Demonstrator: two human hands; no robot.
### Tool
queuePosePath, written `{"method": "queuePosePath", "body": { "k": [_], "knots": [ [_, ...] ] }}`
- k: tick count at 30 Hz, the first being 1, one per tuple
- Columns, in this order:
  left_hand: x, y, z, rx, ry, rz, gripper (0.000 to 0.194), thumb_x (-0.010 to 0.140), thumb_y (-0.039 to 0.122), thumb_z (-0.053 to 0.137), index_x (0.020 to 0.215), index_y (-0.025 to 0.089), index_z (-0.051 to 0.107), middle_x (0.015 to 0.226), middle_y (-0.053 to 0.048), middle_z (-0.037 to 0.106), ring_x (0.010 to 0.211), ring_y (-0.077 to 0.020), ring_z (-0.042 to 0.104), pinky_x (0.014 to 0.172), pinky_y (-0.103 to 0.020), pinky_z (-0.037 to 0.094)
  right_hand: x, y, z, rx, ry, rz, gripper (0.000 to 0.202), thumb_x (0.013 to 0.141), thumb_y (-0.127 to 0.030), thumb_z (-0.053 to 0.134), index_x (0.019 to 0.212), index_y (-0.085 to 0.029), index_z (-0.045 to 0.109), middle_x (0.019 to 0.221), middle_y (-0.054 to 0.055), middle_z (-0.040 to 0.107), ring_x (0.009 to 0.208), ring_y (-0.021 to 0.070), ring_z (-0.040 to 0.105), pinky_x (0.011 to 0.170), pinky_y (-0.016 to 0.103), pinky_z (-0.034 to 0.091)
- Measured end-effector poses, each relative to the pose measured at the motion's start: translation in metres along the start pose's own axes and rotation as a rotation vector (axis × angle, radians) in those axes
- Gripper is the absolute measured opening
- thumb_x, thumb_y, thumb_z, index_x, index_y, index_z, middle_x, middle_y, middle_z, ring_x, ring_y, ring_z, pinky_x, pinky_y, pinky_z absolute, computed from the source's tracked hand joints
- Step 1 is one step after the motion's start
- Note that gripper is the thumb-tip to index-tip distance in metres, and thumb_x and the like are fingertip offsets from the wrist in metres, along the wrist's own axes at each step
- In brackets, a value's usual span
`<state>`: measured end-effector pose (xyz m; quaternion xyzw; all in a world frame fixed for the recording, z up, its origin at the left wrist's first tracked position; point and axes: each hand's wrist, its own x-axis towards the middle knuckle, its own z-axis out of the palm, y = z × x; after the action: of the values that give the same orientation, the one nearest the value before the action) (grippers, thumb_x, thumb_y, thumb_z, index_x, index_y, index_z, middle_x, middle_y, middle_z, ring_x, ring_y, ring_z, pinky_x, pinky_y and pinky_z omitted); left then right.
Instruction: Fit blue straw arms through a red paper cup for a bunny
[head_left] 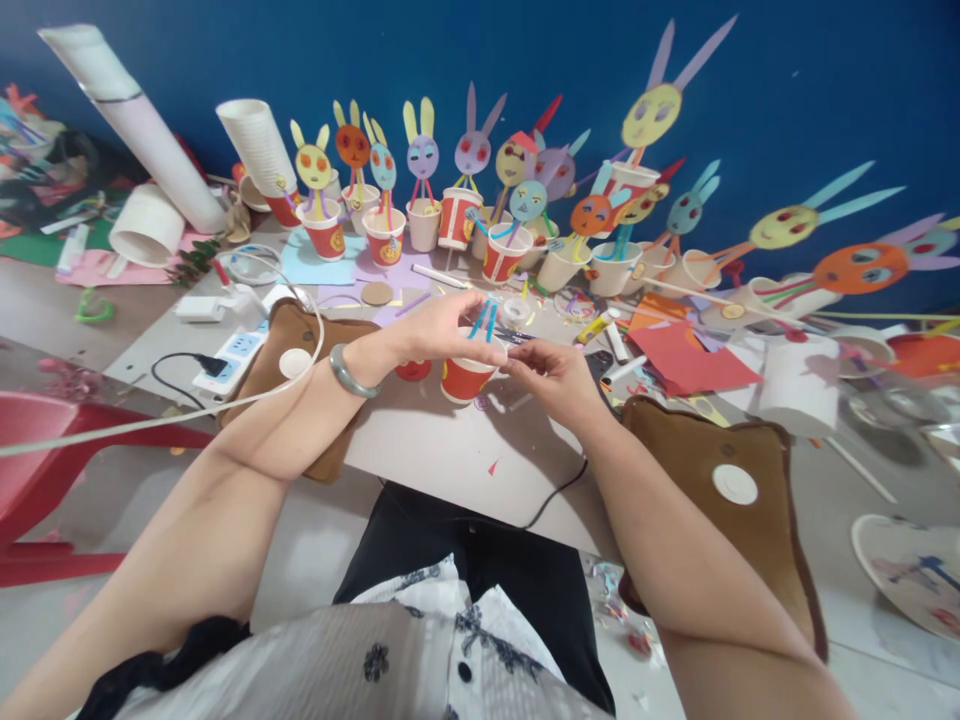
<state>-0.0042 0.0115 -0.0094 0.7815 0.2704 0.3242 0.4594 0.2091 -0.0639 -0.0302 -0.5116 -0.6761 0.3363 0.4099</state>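
A red paper cup (463,382) with a white rim is held just above the front of the table. My left hand (450,325) is closed around its upper part, thumb along the near rim and fingers behind. Two blue strips (484,322) stick up from the cup's mouth. At the cup's right edge, my right hand (551,370) has thumb and forefinger pinched together; anything between them is too small to make out. An orange-red paper piece (413,370) lies left of the cup, partly covered by my left wrist.
Behind stand several paper-cup figures with rabbit-eared heads (422,155). Brown cushions (720,500) lie at both sides. A power strip (238,355) and a pale cable (187,412) are on the left. Red paper (694,358), markers (616,340) and tape (515,312) lie beyond my hands.
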Motion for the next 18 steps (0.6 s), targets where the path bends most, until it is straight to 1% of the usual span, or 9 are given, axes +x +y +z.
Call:
{"method": "queuePosePath", "body": {
  "k": [3,5,9,10,12,15,16,18],
  "knots": [
    [-0.004,0.001,0.003,0.102,0.003,-0.037,0.08,0.054,0.047,0.094,0.12,0.02,0.059,0.119,-0.011,0.069,0.104,-0.0251,0.067,0.09,-0.037,0.053,0.0,-0.001,0.0,-0.045,0.068,-0.028,0.022,0.08,-0.039,0.074,0.076,-0.018,0.073,0.068,0.001,0.071,0.058,0.0113,0.054,0.06,0.027,0.045],
    [-0.006,0.001,0.006,0.17,0.042,-0.042,0.088,0.054,0.044,0.094,0.129,0.021,0.055,0.127,-0.012,0.066,0.108,-0.027,0.066,0.091,-0.037,0.053,0.001,-0.001,0.0,-0.051,0.094,-0.036,0.022,0.08,-0.04,0.075,0.076,-0.018,0.073,0.068,0.001,0.071,0.058,0.0115,0.054,0.06,0.027,0.044],
    [-0.009,0.001,0.01,0.243,0.064,-0.068,0.08,0.061,0.039,0.087,0.132,0.021,0.054,0.121,-0.01,0.068,0.098,-0.025,0.067,0.087,-0.037,0.053,0.001,0.001,0.002,-0.032,0.105,-0.04,0.024,0.082,-0.042,0.074,0.076,-0.019,0.073,0.068,0.001,0.07,0.059,0.0119,0.054,0.059,0.027,0.043],
    [-0.009,0.001,0.01,0.241,0.067,-0.072,0.08,0.061,0.038,0.086,0.132,0.021,0.053,0.121,-0.01,0.068,0.099,-0.0249,0.067,0.088,-0.037,0.053,0.001,0.002,0.003,-0.03,0.111,-0.038,0.024,0.082,-0.042,0.074,0.076,-0.019,0.072,0.068,0.001,0.07,0.06,0.0121,0.055,0.06,0.027,0.043],
    [-0.007,0.001,0.01,0.193,0.076,-0.074,0.083,0.059,0.038,0.088,0.132,0.02,0.053,0.125,-0.012,0.067,0.106,-0.0261,0.066,0.093,-0.038,0.052,0.001,0.004,0.003,-0.023,0.136,-0.036,0.025,0.081,-0.044,0.075,0.077,-0.019,0.072,0.067,0.0,0.068,0.062,0.0126,0.056,0.061,0.028,0.044],
    [-0.004,-0.002,0.008,0.037,0.125,-0.088,0.087,0.058,0.044,0.092,0.13,0.019,0.052,0.124,-0.013,0.066,0.113,-0.0269,0.065,0.096,-0.038,0.053,0.004,0.009,0.0,0.047,0.191,-0.016,0.028,0.08,-0.047,0.077,0.079,-0.019,0.07,0.068,0.0,0.068,0.064,0.0136,0.059,0.064,0.029,0.047],
    [-0.002,-0.003,0.006,-0.016,0.158,-0.098,0.083,0.06,0.048,0.092,0.128,0.019,0.053,0.121,-0.012,0.066,0.112,-0.0259,0.066,0.094,-0.037,0.053,0.005,0.011,-0.001,0.089,0.214,-0.007,0.029,0.08,-0.047,0.077,0.079,-0.019,0.069,0.069,0.0,0.068,0.064,0.0139,0.06,0.064,0.03,0.048],
    [0.002,-0.006,0.002,-0.108,0.24,-0.123,0.064,0.072,0.05,0.086,0.119,0.019,0.057,0.113,-0.01,0.068,0.103,-0.0219,0.068,0.088,-0.034,0.054,0.008,0.014,-0.005,0.167,0.267,0.01,0.029,0.078,-0.047,0.079,0.079,-0.02,0.067,0.069,0.0,0.068,0.065,0.0143,0.062,0.065,0.03,0.051]
  ]
}}
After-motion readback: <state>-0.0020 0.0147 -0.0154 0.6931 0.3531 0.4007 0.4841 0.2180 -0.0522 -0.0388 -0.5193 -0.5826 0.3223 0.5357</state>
